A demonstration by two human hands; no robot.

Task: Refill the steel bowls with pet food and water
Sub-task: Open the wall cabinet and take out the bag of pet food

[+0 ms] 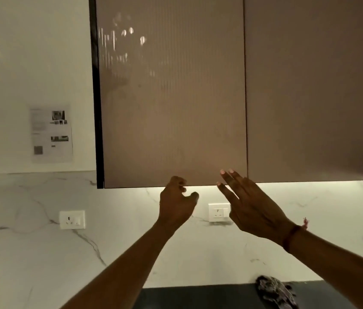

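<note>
The left hand point(176, 201) curls its fingers at the lower edge of the left cabinet door point(171, 97); whether they grip it is unclear. The right hand point(247, 201) is held flat, fingers straight and slightly apart, near the seam between the 2 doors. No bowls or food show. To open the door well, the person should hook under the edge near the seam and pull steadily outward.

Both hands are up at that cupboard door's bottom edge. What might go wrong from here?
1. The door shows no handle; the left hand, fingers curled at its lower edge, may slip off.
2. The right hand, fingers straight, sits by the seam with the next door, so it might get pinched or knocked.
3. What lies behind the door is hidden; something could tumble onto the counter below.
</note>
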